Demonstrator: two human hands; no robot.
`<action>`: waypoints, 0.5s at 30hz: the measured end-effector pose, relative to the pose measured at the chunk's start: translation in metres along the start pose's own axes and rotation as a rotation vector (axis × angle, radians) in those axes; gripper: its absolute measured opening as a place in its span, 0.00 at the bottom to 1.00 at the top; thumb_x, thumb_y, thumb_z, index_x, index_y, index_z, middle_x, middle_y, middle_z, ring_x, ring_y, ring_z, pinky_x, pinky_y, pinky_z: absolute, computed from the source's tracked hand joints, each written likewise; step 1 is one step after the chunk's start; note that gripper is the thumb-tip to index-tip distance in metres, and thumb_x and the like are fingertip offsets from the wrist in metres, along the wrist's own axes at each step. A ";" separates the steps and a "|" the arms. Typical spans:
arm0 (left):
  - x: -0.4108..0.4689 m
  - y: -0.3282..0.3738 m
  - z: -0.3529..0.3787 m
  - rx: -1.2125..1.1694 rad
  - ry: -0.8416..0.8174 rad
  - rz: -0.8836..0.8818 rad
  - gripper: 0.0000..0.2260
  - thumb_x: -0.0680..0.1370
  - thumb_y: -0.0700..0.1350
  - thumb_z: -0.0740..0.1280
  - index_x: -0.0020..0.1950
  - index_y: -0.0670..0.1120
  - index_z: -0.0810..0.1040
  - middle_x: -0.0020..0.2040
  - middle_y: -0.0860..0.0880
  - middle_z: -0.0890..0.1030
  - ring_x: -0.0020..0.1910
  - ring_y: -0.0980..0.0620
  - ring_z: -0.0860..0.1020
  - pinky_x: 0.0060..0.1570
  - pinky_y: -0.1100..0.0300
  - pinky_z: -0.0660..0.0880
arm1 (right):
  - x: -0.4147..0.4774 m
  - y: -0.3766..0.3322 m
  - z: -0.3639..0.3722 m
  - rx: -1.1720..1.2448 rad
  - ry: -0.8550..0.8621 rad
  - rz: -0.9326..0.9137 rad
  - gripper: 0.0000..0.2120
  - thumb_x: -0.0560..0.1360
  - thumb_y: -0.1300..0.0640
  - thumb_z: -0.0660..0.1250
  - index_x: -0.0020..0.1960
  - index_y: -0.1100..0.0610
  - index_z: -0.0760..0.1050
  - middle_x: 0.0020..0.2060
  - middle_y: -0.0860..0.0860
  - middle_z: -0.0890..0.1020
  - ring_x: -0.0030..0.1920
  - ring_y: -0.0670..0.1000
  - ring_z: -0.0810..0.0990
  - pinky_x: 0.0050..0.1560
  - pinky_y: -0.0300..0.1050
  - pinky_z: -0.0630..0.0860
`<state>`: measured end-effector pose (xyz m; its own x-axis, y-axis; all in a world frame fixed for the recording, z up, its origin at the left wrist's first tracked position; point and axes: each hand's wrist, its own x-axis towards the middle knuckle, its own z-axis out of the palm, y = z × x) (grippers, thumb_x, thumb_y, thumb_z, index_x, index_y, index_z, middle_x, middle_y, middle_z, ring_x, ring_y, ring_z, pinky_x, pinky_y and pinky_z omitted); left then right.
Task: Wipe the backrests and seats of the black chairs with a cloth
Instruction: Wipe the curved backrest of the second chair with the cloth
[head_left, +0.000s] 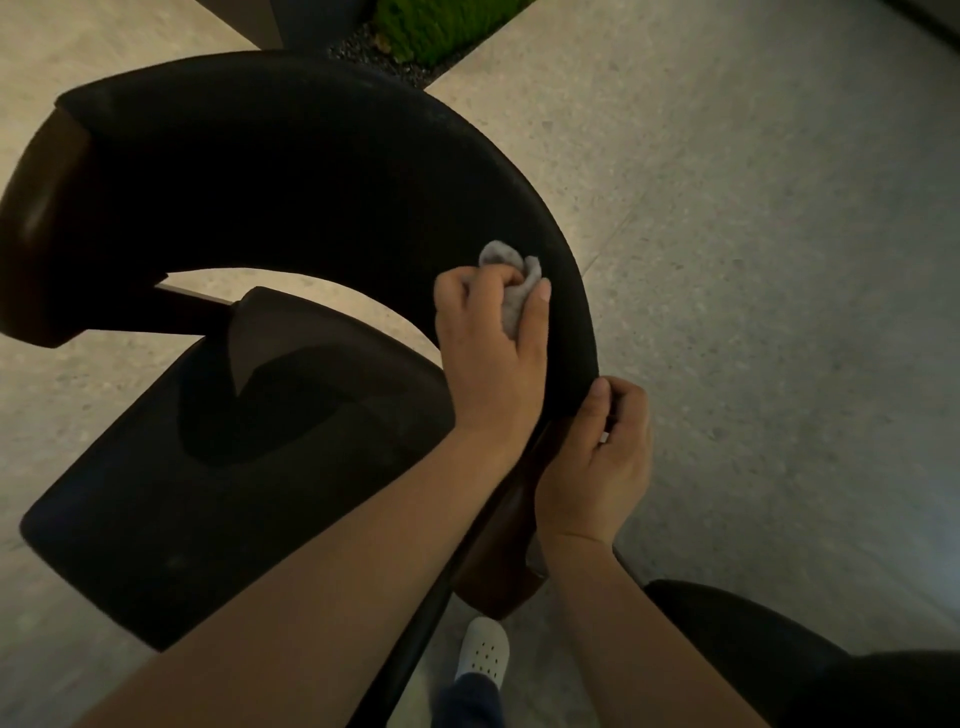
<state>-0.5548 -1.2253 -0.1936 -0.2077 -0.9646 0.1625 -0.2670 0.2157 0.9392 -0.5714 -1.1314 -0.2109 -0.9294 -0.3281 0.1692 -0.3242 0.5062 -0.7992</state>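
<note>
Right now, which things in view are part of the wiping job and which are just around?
In the job: grey cloth, gripped by left hand; backrest, held by right hand; seat.
Just around: green plants; white shoe; floor.

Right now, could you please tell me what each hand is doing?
Left hand: closed on the grey cloth, pressed to the backrest.
Right hand: curled, gripping the backrest's near end, it seems.
</note>
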 end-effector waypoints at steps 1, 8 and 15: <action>-0.001 -0.004 -0.001 -0.006 -0.012 0.024 0.10 0.80 0.52 0.64 0.55 0.48 0.75 0.55 0.52 0.69 0.50 0.53 0.74 0.48 0.57 0.78 | 0.000 0.000 0.000 0.003 -0.003 0.001 0.19 0.80 0.44 0.50 0.51 0.55 0.74 0.41 0.48 0.76 0.38 0.43 0.72 0.38 0.31 0.66; -0.006 -0.025 -0.002 -0.085 -0.020 0.023 0.05 0.80 0.43 0.65 0.54 0.43 0.76 0.55 0.50 0.70 0.49 0.64 0.72 0.48 0.72 0.72 | 0.001 0.002 0.000 0.010 -0.005 0.000 0.19 0.80 0.43 0.50 0.51 0.54 0.73 0.41 0.49 0.76 0.39 0.45 0.73 0.37 0.34 0.67; -0.014 -0.042 -0.002 -0.045 0.006 -0.070 0.02 0.80 0.40 0.64 0.50 0.47 0.75 0.54 0.48 0.71 0.47 0.66 0.71 0.46 0.76 0.69 | 0.001 0.002 0.001 0.035 0.011 -0.010 0.17 0.80 0.44 0.50 0.50 0.53 0.73 0.40 0.49 0.76 0.40 0.47 0.74 0.39 0.38 0.69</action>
<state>-0.5386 -1.2207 -0.2347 -0.1847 -0.9779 0.0976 -0.2380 0.1409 0.9610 -0.5727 -1.1313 -0.2133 -0.9282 -0.3241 0.1830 -0.3269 0.4750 -0.8170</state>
